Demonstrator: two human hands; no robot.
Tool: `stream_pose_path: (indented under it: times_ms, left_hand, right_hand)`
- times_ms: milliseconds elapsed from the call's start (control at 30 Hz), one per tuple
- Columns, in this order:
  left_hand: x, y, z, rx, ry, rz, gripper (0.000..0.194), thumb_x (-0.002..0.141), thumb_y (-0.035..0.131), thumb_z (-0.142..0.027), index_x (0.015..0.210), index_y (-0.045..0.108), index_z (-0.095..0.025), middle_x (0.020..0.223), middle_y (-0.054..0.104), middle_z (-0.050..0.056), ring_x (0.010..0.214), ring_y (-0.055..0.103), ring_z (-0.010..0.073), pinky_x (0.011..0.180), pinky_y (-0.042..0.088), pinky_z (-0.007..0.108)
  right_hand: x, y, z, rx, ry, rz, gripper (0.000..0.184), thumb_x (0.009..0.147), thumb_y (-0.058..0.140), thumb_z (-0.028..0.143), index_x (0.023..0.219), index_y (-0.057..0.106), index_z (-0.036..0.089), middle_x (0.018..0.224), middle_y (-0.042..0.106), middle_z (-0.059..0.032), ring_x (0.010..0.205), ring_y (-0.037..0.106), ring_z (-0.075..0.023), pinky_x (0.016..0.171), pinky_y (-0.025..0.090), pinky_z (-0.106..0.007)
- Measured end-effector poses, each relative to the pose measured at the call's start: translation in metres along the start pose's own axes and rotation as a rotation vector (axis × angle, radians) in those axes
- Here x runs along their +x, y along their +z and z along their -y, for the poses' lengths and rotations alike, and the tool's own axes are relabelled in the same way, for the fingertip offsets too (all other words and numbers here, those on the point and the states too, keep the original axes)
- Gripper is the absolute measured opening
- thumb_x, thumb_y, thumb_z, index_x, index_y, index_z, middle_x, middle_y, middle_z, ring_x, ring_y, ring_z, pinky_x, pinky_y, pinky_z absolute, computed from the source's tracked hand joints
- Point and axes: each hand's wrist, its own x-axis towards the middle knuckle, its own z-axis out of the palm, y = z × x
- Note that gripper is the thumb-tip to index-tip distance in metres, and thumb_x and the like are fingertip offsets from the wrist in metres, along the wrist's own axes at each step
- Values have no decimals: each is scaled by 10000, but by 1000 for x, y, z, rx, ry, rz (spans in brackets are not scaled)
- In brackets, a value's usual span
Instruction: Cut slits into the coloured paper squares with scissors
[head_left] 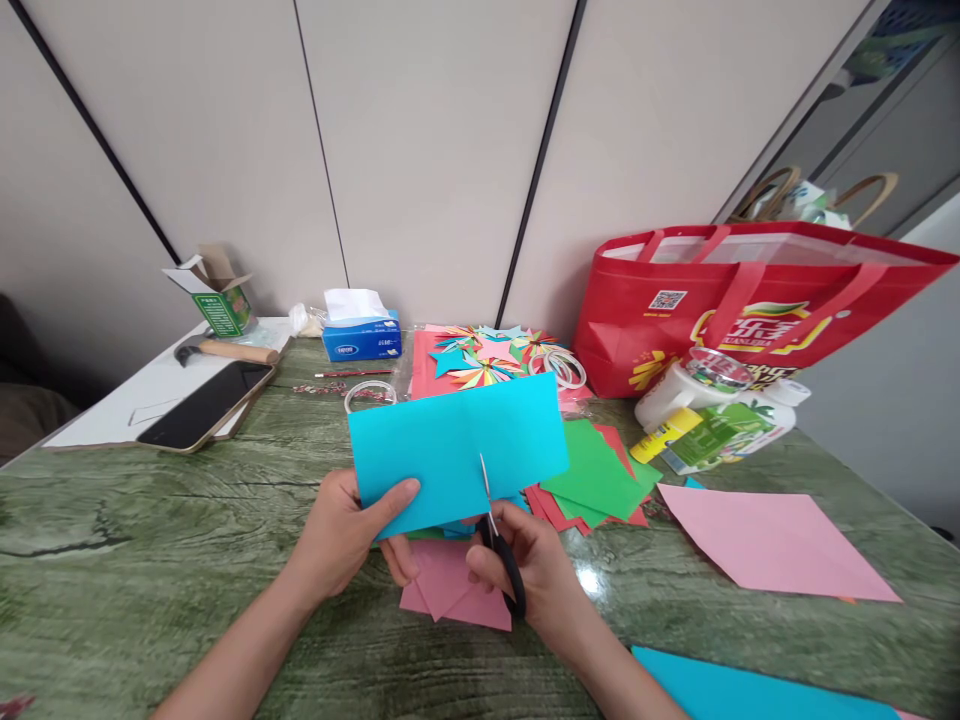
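A blue sheet of paper [420, 450] is held up above the table, its left end pinched by my left hand [352, 525] with the thumb on top. My right hand [525, 560] grips black-handled scissors [504, 560], whose blades straddle the lower edge of the blue sheet right of its middle. One blade shows in front of the paper; the other is hidden behind it. Beneath the hands lie pink paper pieces [457, 590]. Green paper squares [596, 470] and red ones [622, 445] are piled just to the right.
Behind stand a tissue box [363, 338], folded paper stars [487, 355], tape rolls [562, 370] and a red bag [637, 310]. A phone [206, 405] and hammer [225, 350] lie left. At right are a glue stick [664, 435], mug [679, 395] and pink sheet [780, 540].
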Motion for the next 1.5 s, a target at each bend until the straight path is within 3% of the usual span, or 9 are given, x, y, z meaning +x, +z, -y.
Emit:
stream_pose_path:
  times_ms: [500, 1500]
  left_hand:
    - [-1, 1, -2, -34, -28, -24, 255, 664, 613, -346, 558, 524, -132, 322, 572, 38, 252, 509, 158, 260, 420, 220]
    - [2, 0, 2, -104, -50, 29, 229, 691, 600, -334, 636, 539, -120, 325, 573, 44, 238, 490, 144, 249, 400, 201]
  right_hand:
    - [0, 0, -3, 17, 31, -6, 340, 590, 688, 426, 748, 539, 164, 474, 519, 32, 379, 431, -85, 379, 366, -211]
    - [1, 3, -2, 36, 42, -47, 291, 606, 684, 390, 704, 534, 160, 396, 498, 54, 329, 415, -76, 348, 316, -189]
